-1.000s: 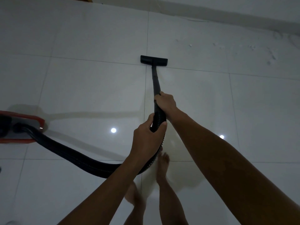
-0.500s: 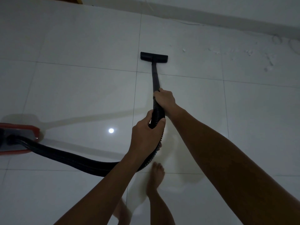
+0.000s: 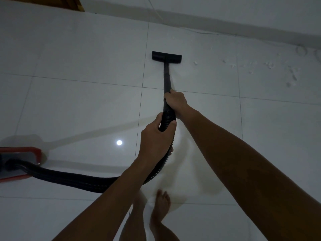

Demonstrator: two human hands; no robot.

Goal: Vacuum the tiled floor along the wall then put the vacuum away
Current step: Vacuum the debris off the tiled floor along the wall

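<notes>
Black plastic floor nozzle rests flat on the glossy white tiled floor near the wall, right hand gripping the rigid wand, left hand gripping the ribbed hose; vacuuming underway, next sweeping rightward toward the white debris specks.

Dim room, glossy white tiles
</notes>
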